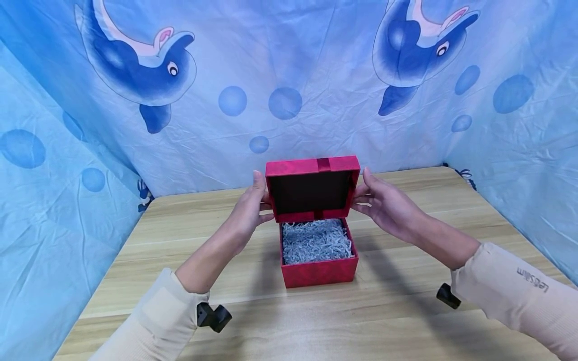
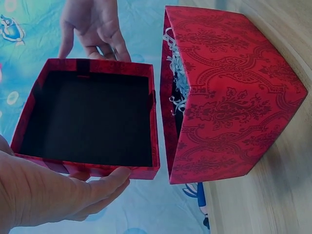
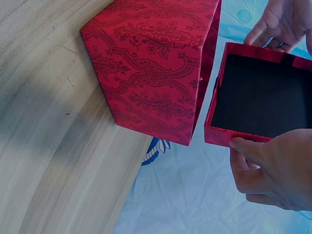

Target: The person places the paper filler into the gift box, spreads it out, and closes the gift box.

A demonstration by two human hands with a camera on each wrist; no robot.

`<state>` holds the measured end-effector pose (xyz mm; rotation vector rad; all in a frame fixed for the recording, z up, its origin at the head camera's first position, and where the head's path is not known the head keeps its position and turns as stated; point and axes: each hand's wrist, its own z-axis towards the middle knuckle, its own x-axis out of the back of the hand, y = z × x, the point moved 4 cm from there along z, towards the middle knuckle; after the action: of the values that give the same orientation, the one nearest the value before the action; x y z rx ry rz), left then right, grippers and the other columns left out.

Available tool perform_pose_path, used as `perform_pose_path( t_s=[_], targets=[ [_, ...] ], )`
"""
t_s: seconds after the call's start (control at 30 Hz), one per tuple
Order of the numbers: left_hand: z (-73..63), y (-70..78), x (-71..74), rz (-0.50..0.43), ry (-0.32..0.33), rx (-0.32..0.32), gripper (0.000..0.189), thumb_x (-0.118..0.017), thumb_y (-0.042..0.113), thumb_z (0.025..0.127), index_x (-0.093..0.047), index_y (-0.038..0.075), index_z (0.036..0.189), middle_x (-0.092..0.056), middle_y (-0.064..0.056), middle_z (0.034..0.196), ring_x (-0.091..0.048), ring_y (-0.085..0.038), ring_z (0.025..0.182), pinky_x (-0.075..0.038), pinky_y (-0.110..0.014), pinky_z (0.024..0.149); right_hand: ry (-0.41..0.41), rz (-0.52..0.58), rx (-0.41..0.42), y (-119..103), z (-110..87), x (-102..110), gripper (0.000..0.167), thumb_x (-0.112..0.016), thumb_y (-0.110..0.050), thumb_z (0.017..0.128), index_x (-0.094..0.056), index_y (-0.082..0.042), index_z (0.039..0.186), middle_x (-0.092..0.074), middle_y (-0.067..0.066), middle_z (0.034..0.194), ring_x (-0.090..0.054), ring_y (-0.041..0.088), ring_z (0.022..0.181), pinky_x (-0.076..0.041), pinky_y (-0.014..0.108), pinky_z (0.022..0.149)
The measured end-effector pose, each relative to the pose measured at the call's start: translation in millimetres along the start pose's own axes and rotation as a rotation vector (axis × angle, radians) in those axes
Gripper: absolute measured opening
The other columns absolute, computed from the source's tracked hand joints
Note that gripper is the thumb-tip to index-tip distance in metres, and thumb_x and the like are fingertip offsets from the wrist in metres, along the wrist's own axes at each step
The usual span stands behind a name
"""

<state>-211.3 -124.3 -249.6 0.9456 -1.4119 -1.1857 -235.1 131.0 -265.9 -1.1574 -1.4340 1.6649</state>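
Observation:
A red patterned gift box (image 1: 320, 273) stands on the table, filled with pale shredded paper (image 1: 316, 243). Its red lid (image 1: 311, 165) is off and tilted up above the back of the box, the dark inside facing me. My left hand (image 1: 244, 213) holds the lid by its left side, and my right hand (image 1: 393, 208) holds it by the right side. In the left wrist view, a gap shows between the lid (image 2: 151, 122) and the box (image 2: 234, 97). The right wrist view shows fingers against the lid's outer wall (image 3: 219, 136).
The wooden table (image 1: 180, 225) carries the box near its middle. Behind and at both sides hangs a blue cloth (image 1: 289, 135) printed with dolphins and bubbles. Small black cameras (image 1: 214, 318) sit at both sleeve cuffs.

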Motion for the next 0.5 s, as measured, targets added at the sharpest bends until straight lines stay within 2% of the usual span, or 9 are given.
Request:
perform_pose_path(
  t_s=[0.23,0.37,0.5],
  targets=[
    [0.5,-0.8,0.3,-0.027,0.018,0.003,0.071,-0.015,0.057,0.1,-0.046,-0.005,0.114,-0.048,-0.024,0.12,-0.048,-0.039,0.115,-0.039,-0.051,0.105,-0.03,-0.001,0.035,-1.4,-0.3,-0.5,0.044,-0.043,-0.043,0.101,-0.063,-0.009,0.082,-0.053,0.01,0.109,-0.05,0.029,0.11,-0.024,0.051,0.114],
    [0.9,-0.9,0.5,-0.06,-0.002,-0.007,0.072,-0.019,0.059,0.1,-0.046,-0.005,0.118,-0.047,-0.023,0.122,-0.047,-0.039,0.117,-0.038,-0.05,0.106,-0.053,-0.005,0.049,-2.3,-0.2,-0.9,0.043,-0.044,-0.041,0.101,-0.064,-0.009,0.081,-0.054,0.011,0.112,-0.05,0.029,0.112,-0.027,0.049,0.113],
    [1.5,-0.9,1.7,-0.094,-0.031,-0.05,0.07,-0.022,0.056,0.101,-0.046,-0.006,0.123,-0.047,-0.024,0.124,-0.046,-0.039,0.12,-0.036,-0.049,0.108,-0.072,-0.01,0.062,-4.0,-0.7,-0.7,0.041,-0.044,-0.04,0.101,-0.065,-0.008,0.085,-0.056,0.01,0.111,-0.051,0.029,0.114,-0.033,0.042,0.111]
  ],
)
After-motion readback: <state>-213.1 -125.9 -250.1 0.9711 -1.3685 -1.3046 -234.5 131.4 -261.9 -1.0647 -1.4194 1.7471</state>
